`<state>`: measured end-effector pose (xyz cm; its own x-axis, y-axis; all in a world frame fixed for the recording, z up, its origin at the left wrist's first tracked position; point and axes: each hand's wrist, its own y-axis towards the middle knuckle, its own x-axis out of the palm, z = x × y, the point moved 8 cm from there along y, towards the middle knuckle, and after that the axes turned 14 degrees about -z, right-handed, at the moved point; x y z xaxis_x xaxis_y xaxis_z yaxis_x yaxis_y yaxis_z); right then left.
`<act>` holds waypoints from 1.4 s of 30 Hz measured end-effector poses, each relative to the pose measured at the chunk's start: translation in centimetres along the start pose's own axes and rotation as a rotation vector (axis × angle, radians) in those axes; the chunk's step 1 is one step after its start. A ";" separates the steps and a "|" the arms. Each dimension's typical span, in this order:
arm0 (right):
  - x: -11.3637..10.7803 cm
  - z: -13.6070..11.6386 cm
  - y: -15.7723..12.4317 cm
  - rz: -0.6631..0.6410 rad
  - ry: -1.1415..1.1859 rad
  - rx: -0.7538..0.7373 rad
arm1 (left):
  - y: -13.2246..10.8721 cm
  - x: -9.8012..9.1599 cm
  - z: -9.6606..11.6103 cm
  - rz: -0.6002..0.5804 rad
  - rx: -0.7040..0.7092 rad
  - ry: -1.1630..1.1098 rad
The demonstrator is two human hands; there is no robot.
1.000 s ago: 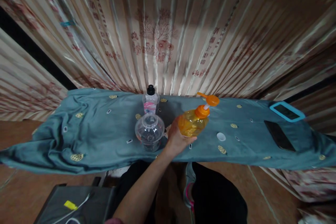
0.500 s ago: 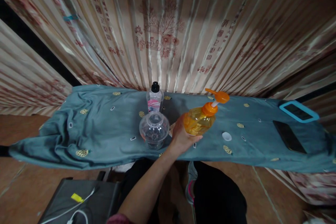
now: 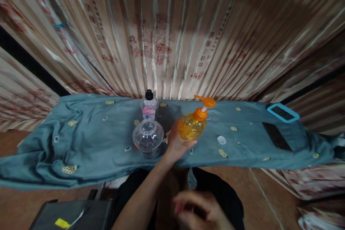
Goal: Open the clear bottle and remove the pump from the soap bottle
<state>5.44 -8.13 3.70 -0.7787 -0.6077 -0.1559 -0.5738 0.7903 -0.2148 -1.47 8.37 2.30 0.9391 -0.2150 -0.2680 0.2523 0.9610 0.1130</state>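
Observation:
My left hand (image 3: 176, 145) is wrapped round the base of an orange pump bottle (image 3: 192, 126) with an orange pump head, held tilted just above the teal cloth (image 3: 88, 140). Left of it stands a clear domed plastic cup (image 3: 148, 138). Behind the cup is a small clear bottle (image 3: 149, 106) with a black cap and pink label. My right hand (image 3: 201, 209) shows low in the picture above my lap, blurred by motion, so its fingers are unclear. A small white cap (image 3: 221, 139) lies on the cloth to the right of the pump bottle.
A dark phone (image 3: 276, 136) and a blue-framed device (image 3: 283, 112) lie at the cloth's right end. Patterned striped curtains (image 3: 167, 43) hang right behind the table. A dark box with a yellow tag (image 3: 67, 214) sits on the floor at lower left.
My right hand has come into view at the bottom, blurred. My left hand still holds the orange pump bottle in about the same spot; the camera view has shifted slightly.

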 end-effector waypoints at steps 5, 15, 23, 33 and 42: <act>-12.9 -7.2 -0.8 0.870 -0.411 -0.228 | 0.1 0.2 0.2 -0.017 0.038 -0.013; -16.4 -11.0 5.2 0.750 -0.428 -0.262 | 0.0 -0.1 -0.1 0.016 0.034 -0.049; -16.9 -10.2 5.3 0.735 -0.421 -0.222 | -0.2 -0.1 0.0 0.014 0.005 -0.052; -16.1 -10.8 5.7 0.610 -0.468 -0.324 | -0.2 -0.1 0.4 0.001 0.019 -0.087; -15.9 -10.2 6.8 0.408 -0.251 -0.434 | -0.3 -0.5 0.3 0.023 0.011 -0.068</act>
<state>11.37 7.72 14.55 -0.9031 -0.2100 -0.3746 -0.3355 0.8894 0.3103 -1.90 8.16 2.64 0.9584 -0.2042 -0.1994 0.2322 0.9641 0.1288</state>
